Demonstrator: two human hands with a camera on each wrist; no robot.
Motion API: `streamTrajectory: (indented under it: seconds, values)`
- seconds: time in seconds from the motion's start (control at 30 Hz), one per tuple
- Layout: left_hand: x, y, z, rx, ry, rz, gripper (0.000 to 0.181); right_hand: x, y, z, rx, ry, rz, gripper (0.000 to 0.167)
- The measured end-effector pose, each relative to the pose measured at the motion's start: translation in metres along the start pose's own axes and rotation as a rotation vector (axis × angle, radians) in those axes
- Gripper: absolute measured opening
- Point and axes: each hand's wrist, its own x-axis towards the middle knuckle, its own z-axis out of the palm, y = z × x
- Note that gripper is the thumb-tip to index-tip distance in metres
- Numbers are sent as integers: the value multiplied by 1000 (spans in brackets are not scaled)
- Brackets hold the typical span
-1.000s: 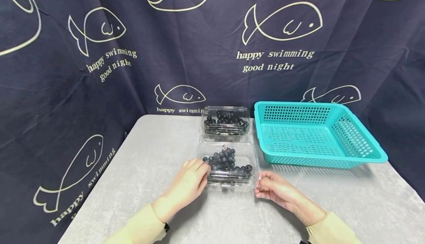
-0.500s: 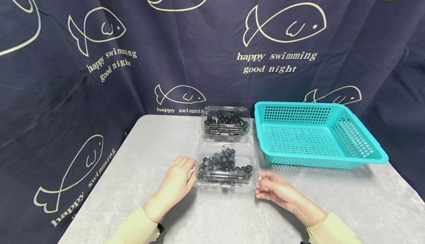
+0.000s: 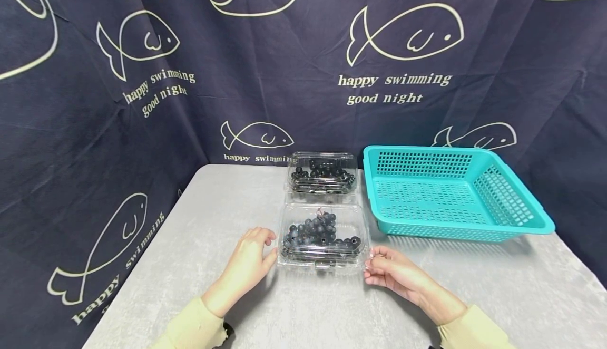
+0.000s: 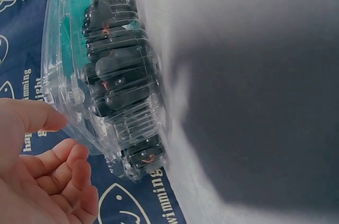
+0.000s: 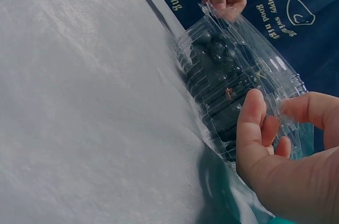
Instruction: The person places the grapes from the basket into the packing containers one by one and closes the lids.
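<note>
A clear plastic clamshell box (image 3: 284, 217) of dark grapes (image 3: 315, 228) sits in the middle of the table with its lid down; whether the lid is latched I cannot tell. At its front left corner is my left hand (image 3: 246, 257), thumb tip by the rim and fingers loosely bent. The left wrist view shows a gap between that thumb (image 4: 45, 117) and the fingers (image 4: 66, 173). My right hand (image 3: 391, 272) pinches the box's right rim between thumb and fingers. The right wrist view has the thumb (image 5: 304, 108) against the plastic edge.
Directly behind stands a second clear clamshell box (image 3: 322, 172) of dark grapes. A turquoise perforated basket (image 3: 455, 230) lies to the right, close to the boxes. Dark fish-printed cloth (image 3: 284, 75) hangs along the table's back and left side.
My left hand has slid off the lid's left side and moved left to the box's edge. The right hand and both boxes have stayed in place.
</note>
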Motion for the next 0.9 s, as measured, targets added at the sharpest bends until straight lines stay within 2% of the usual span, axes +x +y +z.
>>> streamTrajectory:
  seconds: [0.1,0.23,0.33,0.43,0.7,0.9]
  values:
    - [-1,-1,2,-39,-43,-60,21,-1,0,1,1,-5,-4,16]
    - [0,-2,3,-146,-93,-132,17,-1,0,2,-2,-8,-9,16]
    - [1,-3,4,-224,-106,-185,16,-2,0,2,-3,-9,-12,16]
    - [2,-5,6,-259,-108,-231,17,-1,0,2,-4,-12,-10,15]
    - [2,-10,9,-305,-113,-265,18,0,1,0,-8,-13,-12,14]
    - [3,-13,9,-386,-149,-327,19,-1,0,1,-3,-14,-15,14]
